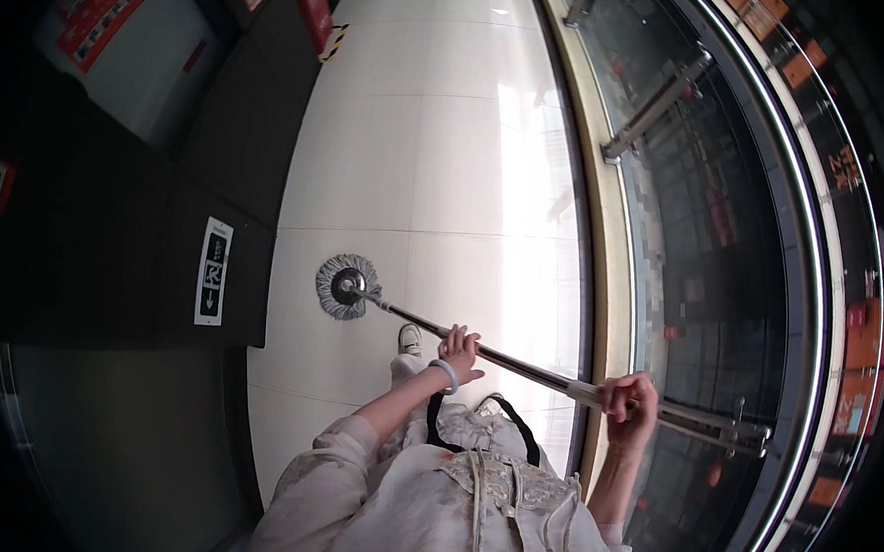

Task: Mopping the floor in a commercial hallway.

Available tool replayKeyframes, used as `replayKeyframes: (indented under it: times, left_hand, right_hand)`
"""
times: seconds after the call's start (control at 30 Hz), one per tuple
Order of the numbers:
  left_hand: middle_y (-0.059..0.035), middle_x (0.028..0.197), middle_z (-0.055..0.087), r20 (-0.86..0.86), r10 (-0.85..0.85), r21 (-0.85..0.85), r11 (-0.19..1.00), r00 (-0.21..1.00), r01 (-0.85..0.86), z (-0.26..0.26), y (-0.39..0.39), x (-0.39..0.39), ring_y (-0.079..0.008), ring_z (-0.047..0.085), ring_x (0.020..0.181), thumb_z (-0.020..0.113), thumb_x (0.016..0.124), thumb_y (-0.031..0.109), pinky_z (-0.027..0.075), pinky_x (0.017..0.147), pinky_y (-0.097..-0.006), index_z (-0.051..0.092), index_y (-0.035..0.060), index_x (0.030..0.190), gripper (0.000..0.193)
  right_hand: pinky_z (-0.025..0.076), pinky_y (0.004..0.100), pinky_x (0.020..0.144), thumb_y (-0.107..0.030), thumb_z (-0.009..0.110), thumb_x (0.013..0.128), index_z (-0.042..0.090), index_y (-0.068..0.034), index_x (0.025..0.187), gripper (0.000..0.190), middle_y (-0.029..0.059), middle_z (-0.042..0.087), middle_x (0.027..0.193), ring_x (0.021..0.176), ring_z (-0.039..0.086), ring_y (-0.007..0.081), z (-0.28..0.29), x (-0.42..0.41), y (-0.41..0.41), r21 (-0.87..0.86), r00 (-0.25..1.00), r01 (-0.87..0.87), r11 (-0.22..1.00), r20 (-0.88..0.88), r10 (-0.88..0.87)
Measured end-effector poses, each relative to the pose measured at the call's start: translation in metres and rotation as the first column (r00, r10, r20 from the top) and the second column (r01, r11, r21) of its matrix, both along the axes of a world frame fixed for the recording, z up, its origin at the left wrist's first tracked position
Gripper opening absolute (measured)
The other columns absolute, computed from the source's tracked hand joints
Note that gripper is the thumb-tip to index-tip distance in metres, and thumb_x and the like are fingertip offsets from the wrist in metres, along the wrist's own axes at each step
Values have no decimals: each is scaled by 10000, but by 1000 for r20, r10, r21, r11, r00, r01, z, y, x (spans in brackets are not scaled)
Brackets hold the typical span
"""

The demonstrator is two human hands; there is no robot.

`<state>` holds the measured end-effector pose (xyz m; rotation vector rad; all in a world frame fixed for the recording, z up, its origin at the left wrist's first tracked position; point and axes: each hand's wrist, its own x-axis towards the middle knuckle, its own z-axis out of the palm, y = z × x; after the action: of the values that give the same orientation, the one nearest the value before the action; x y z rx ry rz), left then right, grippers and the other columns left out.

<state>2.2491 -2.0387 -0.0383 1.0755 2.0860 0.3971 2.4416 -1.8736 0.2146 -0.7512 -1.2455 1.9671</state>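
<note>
A round spin mop lies across the view in front of me. Its grey string head (323, 288) is spread flat on the pale floor tiles, around a dark disc. From there the metal mop handle (520, 364) slants up to the right. My left hand (460, 358), with a pale bangle at the wrist, holds the middle of the handle with its fingers over the pole. My right hand (630, 407) is curled around the light grip (583, 393) near the upper end. The handle's tip is hidden by the right hand.
Dark wall panels (231, 152) with an exit sign (213, 271) border the left side. A red box (315, 13) stands farther along that wall, by striped floor tape. To the right run a raised ledge (612, 285), glass panels and a steel handrail (811, 220).
</note>
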Motion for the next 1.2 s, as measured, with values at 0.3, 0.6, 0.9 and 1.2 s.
replayKeyframes:
  times: [0.3,0.6,0.9,1.2]
  left_hand:
    - [-173,1377,222,106,-570,278,804,815,526,51,158,243,-382,95,1353,722,700,287,156,1059,-521,282,134,1285,748]
    - [-73,1305,350,13,-755,312,626,656,715,27,208,330,-313,212,1333,659,687,28,261,1039,-463,433,156,1110,496]
    - [-84,1112,439,-139,-694,334,638,706,693,72,173,303,-318,405,1085,655,683,77,324,938,-438,461,159,1071,441]
    - [-76,1117,419,-98,-390,137,906,916,401,24,84,195,-320,388,1085,732,645,165,335,911,-464,470,190,1057,489]
  right_hand:
    - [359,282,666,-219,342,942,474,-63,734,292,-25,279,419,432,323,104,58,262,-30,223,792,603,766,-49,-609]
    - [407,274,696,-205,381,942,534,12,750,329,12,334,420,433,362,112,16,310,-86,115,415,898,424,96,-905]
    - [416,238,560,-172,390,930,541,57,751,328,27,358,396,380,367,115,53,338,-46,109,608,776,621,132,-783]
    - [415,261,563,-161,412,913,575,51,757,309,30,393,400,392,395,140,-3,263,3,-193,915,399,896,139,-378]
